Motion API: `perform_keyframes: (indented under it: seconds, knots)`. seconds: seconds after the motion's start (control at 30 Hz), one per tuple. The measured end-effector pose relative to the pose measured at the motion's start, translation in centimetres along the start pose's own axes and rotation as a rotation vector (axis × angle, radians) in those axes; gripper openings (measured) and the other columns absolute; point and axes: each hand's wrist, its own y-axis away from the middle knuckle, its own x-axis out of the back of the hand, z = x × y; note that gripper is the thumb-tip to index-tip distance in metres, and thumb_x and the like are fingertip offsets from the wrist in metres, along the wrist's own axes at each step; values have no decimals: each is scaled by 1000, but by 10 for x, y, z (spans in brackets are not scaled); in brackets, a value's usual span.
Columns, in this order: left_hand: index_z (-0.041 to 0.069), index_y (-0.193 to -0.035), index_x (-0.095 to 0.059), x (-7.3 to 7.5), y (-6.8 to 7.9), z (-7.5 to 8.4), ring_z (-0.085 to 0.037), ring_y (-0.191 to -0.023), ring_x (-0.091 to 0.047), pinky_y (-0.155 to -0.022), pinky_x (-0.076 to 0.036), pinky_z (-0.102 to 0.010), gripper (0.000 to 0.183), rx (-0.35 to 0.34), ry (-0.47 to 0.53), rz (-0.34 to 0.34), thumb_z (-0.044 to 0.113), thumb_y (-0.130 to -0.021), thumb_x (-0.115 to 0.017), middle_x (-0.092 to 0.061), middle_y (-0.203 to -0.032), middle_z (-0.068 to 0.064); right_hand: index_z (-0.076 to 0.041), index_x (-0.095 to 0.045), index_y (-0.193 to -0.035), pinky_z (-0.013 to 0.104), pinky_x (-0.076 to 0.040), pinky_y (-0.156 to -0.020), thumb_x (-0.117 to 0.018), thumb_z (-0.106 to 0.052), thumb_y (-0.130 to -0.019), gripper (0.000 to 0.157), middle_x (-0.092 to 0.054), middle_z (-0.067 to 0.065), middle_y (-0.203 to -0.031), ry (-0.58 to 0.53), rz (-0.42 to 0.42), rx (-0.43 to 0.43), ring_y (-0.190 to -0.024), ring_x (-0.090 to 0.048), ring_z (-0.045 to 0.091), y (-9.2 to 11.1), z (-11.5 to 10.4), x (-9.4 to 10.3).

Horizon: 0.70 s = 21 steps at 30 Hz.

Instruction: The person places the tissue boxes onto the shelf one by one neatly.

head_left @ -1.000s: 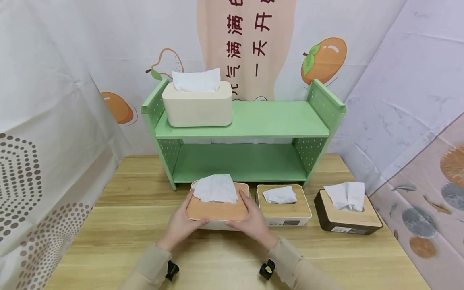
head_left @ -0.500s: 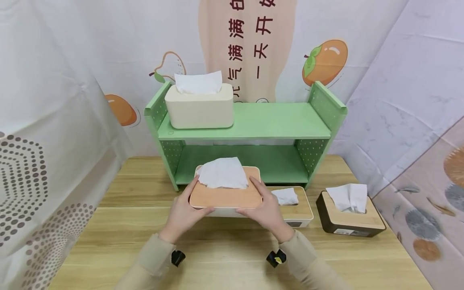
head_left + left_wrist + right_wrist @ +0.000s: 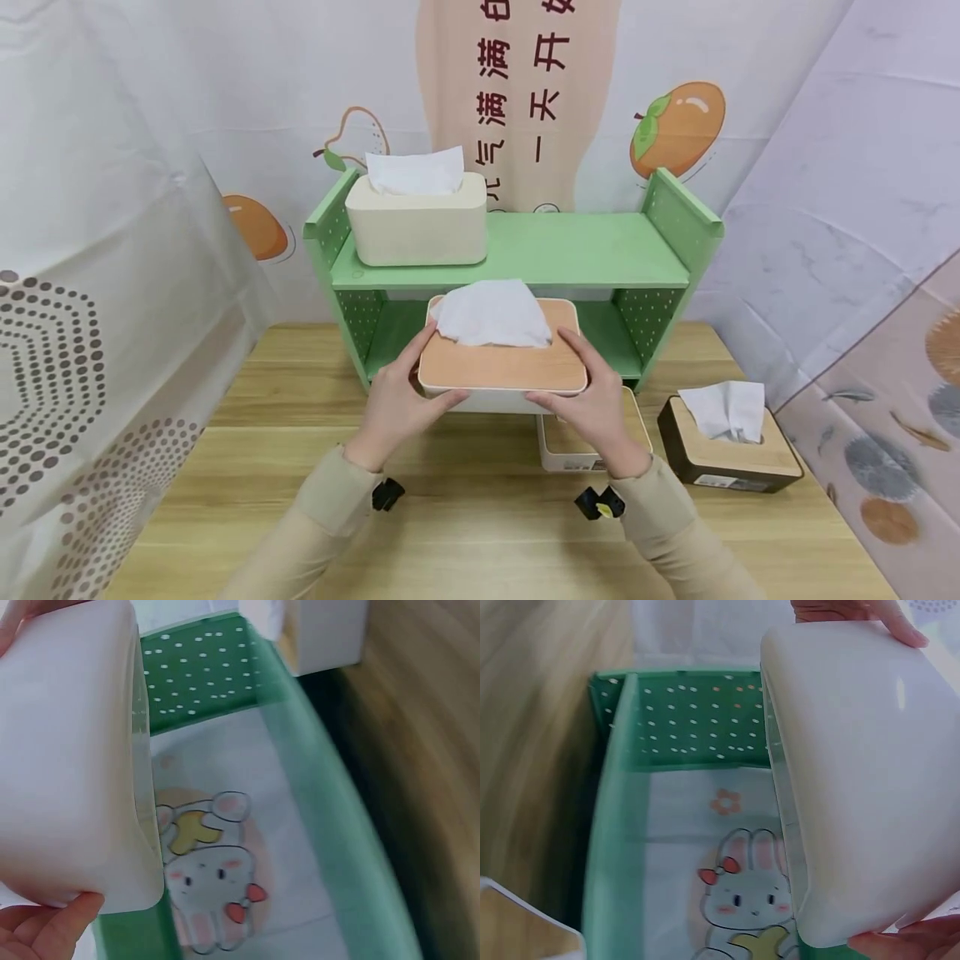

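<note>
Head-cam view of a person's two hands lifting a white tissue box w/ light-wood lid (image 3: 495, 368) above the counter (image 3: 472, 533), in front of a green two-tier shelf (image 3: 592, 250) that stands along the counter's back edge. L hand (image 3: 396, 402) has its grip round the box's L end, thumb on the front wall; R hand (image 3: 600, 404) mirrors it at the R end, so both grips are full, holding that one box btwn them. White tissue sticks up from the lid. Seen from above, the box overlaps the shelf's lower tier; can't tell if it's past the tier's front edge. Top tier, L corner: cream tissue box (image 3: 418, 237), upright, w/ tissue. On the counter, partly hidden by the R hand: a smaller white-sided box (image 3: 558, 437) w/ wood lid. Near the counter's R edge: black tissue box (image 3: 738, 454), wood top, tissue out. L wrist cam also shows a cartoon rabbit print (image 3: 217, 877) beyond the shelf.
</note>
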Motion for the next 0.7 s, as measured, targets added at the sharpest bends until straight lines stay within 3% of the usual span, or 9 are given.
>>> perform_keyframes:
  seconds: [0.2,0.43,0.57,0.7]
  knots:
    - [16,-144,-35,-2,-17,15,-19,-100,-65,-76,-55,-33,90,-111,23,31,24,-68,-83,-59,-128,-9,-10,-47,-135,8,-43,-86,-84,3,-59,86,-47,14,-139,5,54,17,-119,-51,28,-12,-13,18]
    - [10,-141,-38,-5,-39,31,-19,-98,-65,-75,-55,-31,84,-253,46,88,23,-70,-81,-61,-123,-12,-10,-47,-135,14,-42,-89,-81,9,-60,84,-45,12,-140,-32,130,59,-120,-48,25,-28,-27,33]
    - [6,-139,-40,-7,-54,43,-19,-102,-63,-78,-55,-31,79,-280,54,110,22,-72,-79,-58,-127,-12,-11,-49,-134,18,-41,-92,-80,8,-62,81,-47,7,-139,-34,180,87,-120,-47,20,-39,-31,40]
    - [3,-136,-42,-12,-67,54,-20,-108,-61,-82,-54,-33,74,-265,53,121,22,-75,-78,-55,-131,-13,-12,-50,-134,19,-42,-91,-78,8,-64,78,-46,2,-138,-67,212,101,-120,-46,16,-50,-33,47]
